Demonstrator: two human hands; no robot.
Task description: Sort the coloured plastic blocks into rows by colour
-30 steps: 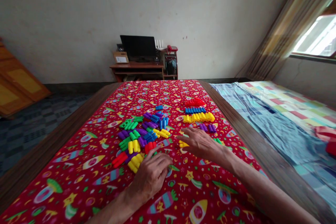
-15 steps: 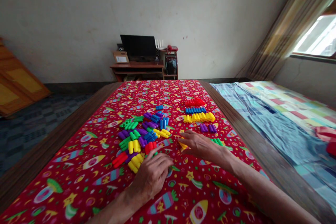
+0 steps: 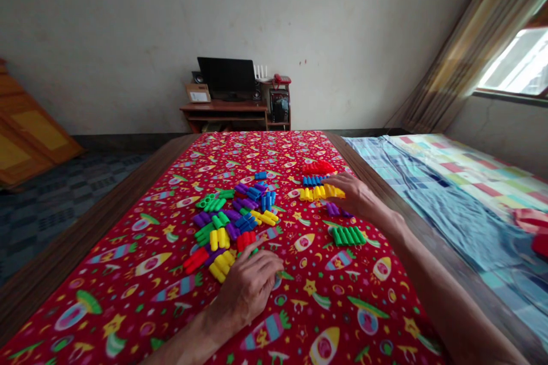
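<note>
My left hand [image 3: 252,279] rests on the cloth at the near edge of a mixed pile, fingers loosely apart with nothing seen in them. The pile holds yellow tube blocks [image 3: 220,238], green tube blocks [image 3: 209,202], blue tube blocks [image 3: 268,201], purple ones and red tube blocks [image 3: 245,239]. My right hand [image 3: 353,194] is at the right end of a yellow block row [image 3: 314,194], fingers closed on a yellow tube block there, partly hidden. Beyond it lie a blue row [image 3: 314,181] and a red row [image 3: 317,168]. Nearer are purple blocks [image 3: 332,209] and a green row [image 3: 349,235].
A red patterned cloth [image 3: 171,313] covers the wood-edged table [image 3: 92,234]. To the right is a bed [image 3: 462,205] with blue and checked covers. A desk [image 3: 225,106] with a monitor [image 3: 226,75] stands against the far wall.
My right hand has moved away from me and to the right, carrying a yellow tube block from mid-table to the yellow row. The green row is uncovered. My left hand has hardly moved.
</note>
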